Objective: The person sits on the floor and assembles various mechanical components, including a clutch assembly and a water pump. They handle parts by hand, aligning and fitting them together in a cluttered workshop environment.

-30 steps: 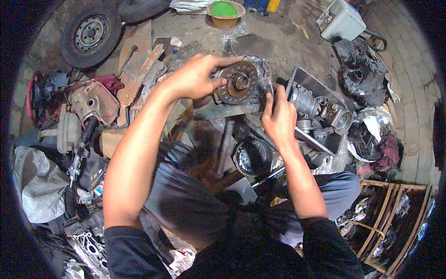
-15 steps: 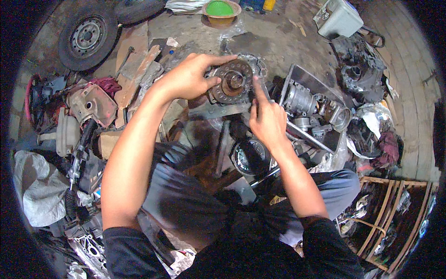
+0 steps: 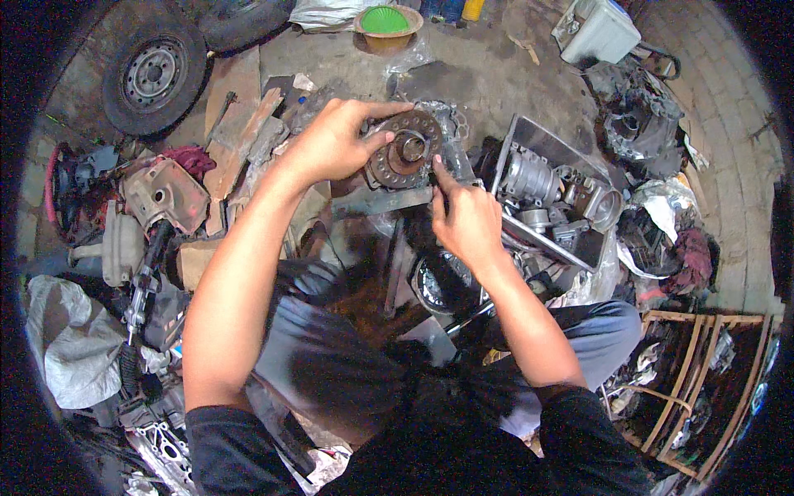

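A dark, worn metal disc [image 3: 421, 172] with a ring of small holes and a raised round hub [image 3: 413, 149] sits tilted ahead of me, on a greasy metal assembly. My left hand [image 3: 343, 136] is closed on its left side. The thumb presses the face near the hub, the index finger stretches along the upper rim, and the other fingers are hidden behind. At the disc's lower right rim, my right hand [image 3: 468, 217] touches with an outstretched index fingertip. Its thumb points up beside a flat metal bar [image 3: 385, 201] below the disc; the remaining fingers curl under.
A metal tray [image 3: 514, 136] of engine parts stands at right, a gearbox-like casing [image 3: 633, 124] beyond. Wheels with tyres [image 3: 154, 74] lie far left. Scrap parts [image 3: 165, 194] crowd the left side. A basin [image 3: 387, 40] and a pale box [image 3: 597, 33] stand at the back.
My right index finger has slid down from the disc's right edge to its lower right rim, and the right hand has shifted slightly left. My left hand keeps its hold.
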Tool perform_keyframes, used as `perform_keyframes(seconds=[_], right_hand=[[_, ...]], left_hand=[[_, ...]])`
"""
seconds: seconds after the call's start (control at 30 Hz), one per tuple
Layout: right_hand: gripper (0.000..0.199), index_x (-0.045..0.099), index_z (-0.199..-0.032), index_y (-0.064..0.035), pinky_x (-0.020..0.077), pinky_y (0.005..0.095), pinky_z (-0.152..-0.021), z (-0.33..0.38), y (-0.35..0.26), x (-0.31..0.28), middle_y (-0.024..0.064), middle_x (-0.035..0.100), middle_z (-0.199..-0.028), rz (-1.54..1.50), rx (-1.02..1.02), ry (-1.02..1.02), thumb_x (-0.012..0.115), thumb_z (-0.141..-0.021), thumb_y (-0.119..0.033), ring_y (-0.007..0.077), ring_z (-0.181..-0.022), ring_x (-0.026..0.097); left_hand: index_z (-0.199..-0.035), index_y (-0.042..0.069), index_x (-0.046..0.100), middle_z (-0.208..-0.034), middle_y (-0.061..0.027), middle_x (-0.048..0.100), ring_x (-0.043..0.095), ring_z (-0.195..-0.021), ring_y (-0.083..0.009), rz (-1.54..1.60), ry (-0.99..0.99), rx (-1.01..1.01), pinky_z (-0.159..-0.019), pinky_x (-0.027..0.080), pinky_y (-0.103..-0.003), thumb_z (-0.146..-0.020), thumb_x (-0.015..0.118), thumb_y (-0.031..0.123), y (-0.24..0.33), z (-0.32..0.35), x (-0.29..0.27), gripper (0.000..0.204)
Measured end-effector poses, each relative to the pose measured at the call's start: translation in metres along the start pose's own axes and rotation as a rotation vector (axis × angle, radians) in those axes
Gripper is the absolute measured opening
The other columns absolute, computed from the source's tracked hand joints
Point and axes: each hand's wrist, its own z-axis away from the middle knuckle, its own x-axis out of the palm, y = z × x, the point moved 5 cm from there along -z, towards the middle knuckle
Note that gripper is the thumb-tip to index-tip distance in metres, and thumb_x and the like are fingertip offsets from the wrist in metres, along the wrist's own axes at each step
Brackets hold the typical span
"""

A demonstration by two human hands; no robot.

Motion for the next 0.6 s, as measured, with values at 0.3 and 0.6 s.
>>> perform_keyframes(seconds=[0.3,0.6], right_hand=[[0.018,0.071,-0.106,-0.0081,0.0547,0.0502,-0.063,0.002,0.011,0.01,0.0217,0.071,-0.078,-0.124,0.035,0.167,0.067,-0.094,-0.021,0.041,-0.072,0.071],[0.017,0.068,-0.101,-0.0079,0.0539,0.0545,-0.062,-0.011,0.011,0.005,0.0211,0.071,-0.079,-0.036,0.061,0.099,0.068,-0.093,-0.023,0.0438,-0.074,0.07]], left_hand=[[-0.116,0.005,0.073,-0.109,-0.0196,0.074,0.07,-0.108,-0.0361,-0.022,0.074,-0.018,-0.096,0.054,-0.043,-0.088,0.072,0.01,0.006,-0.006,-0.003,0.028],[-0.151,0.014,0.041,-0.136,-0.0214,0.063,0.061,-0.126,-0.0379,-0.002,-0.153,-0.113,-0.106,0.049,-0.045,-0.076,0.083,0.008,-0.001,0.01,0.001,0.086]])
